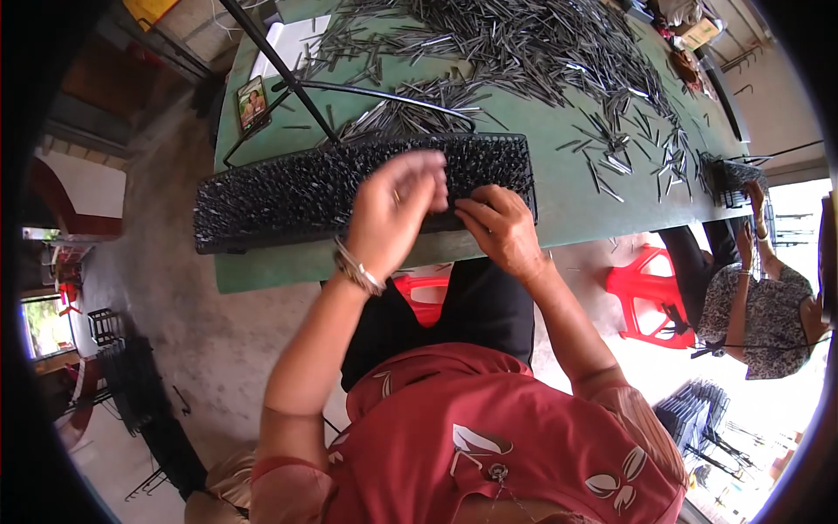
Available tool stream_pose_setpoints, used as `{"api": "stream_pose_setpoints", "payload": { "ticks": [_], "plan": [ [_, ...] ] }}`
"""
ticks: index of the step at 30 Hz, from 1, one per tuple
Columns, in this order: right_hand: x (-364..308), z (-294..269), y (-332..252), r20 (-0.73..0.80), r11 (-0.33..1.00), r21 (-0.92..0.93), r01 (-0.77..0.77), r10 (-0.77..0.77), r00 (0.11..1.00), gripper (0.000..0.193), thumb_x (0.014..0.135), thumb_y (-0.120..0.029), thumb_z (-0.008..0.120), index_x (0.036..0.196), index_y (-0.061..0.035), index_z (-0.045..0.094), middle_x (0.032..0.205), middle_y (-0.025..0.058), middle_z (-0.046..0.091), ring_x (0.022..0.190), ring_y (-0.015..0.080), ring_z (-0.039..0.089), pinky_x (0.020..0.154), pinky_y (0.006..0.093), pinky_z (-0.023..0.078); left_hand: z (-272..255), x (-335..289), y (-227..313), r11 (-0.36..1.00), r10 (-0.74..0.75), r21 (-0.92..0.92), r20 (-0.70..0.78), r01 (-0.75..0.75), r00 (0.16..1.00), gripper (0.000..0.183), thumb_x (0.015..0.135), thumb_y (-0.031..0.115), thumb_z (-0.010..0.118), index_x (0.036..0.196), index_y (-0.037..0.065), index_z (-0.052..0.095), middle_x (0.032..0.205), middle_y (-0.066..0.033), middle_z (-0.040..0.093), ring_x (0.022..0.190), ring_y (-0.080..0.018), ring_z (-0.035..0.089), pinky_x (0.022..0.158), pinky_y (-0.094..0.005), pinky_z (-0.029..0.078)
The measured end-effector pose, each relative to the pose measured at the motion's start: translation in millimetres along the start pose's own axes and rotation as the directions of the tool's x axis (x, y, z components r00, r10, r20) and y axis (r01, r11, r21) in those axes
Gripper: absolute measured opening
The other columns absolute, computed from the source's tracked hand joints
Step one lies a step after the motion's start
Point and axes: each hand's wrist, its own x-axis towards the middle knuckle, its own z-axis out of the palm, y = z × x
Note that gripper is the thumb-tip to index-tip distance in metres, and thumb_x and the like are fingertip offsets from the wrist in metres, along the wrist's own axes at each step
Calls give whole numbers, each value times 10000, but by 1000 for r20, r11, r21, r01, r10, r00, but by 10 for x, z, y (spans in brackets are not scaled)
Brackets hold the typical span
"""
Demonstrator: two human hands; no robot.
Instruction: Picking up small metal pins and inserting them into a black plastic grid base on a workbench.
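Observation:
A long black rack (229,245) lies along the table's near edge, its top densely covered with short dark tips. Above its middle is my left hand (393,210), wearing a bracelet, with the fingers curled and smeared by motion. Whether it holds anything does not show. Just to the right, my right hand (506,231) is at the rack's front edge, fingertips pinched together and pointing down. Anything between them is hidden. Behind the rack, loose thin black sticks (419,109) lie in a heap.
A larger pile of sticks (524,52) spreads over the green table (541,144). A black metal bar (279,65) slants over the rack's left part, near a phone (252,103). At the right, a co-worker (755,310) handles another rack beside a red stool (650,293).

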Motion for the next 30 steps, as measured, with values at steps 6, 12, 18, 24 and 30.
{"api": "stream_pose_setpoints", "payload": {
  "ticks": [6, 12, 18, 24, 30],
  "plan": [
    [-9, -92, -145, 36, 950, 212, -229, 227, 973, 165, 774, -61, 692, 935, -27, 672, 870, 89, 567, 764, 235, 582, 669, 341, 475, -188, 1385, 303, 596, 73, 797, 64, -95, 995, 451, 830, 220, 606, 1197, -38, 558, 1087, -158, 644, 959, -208, 633, 853, -299, 482],
    [-542, -146, -260, 235, 563, 721, -404, 350, 907, 95, 806, -40, 688, 890, 6, 685, 857, 98, 606, 818, 209, 592, 725, 309, 474, 187, 2475, -133, -190, -505, 980, -46, -59, 862, 919, 672, 656, 615, 1268, -35, 508, 1335, -224, 476, 1210, -334, 493, 1003, -388, 410],
    [-1218, 225, -213, 400, 348, 754, -558, 431, 809, 101, 843, -47, 659, 919, 14, 685, 878, 101, 622, 835, 189, 593, 746, 291, 472, 153, 2817, -650, -384, -762, 900, -181, -209, 622, 1160, 578, 840, 564, 1377, 17, 396, 1443, -167, 359, 1316, -335, 365, 1059, -427, 339],
    [-1305, 456, -96, 487, 259, 666, -700, 561, 670, 130, 843, -88, 667, 928, 10, 682, 818, 89, 583, 727, 171, 553, 657, 287, 454, 3, 3083, -959, -437, -742, 886, -258, -154, 619, 1231, 541, 820, 627, 1377, -41, 355, 1433, -202, 356, 1302, -321, 387, 1039, -425, 367],
    [-1378, 551, -63, 434, 277, 688, -671, 585, 685, 134, 839, -91, 672, 930, 7, 682, 804, 93, 574, 678, 168, 540, 623, 289, 447, 44, 3036, -949, -427, -708, 862, -132, -273, 694, 849, 762, 627, 613, 1258, -49, 484, 1286, -215, 514, 1176, -344, 514, 962, -410, 440]
  ]
}}
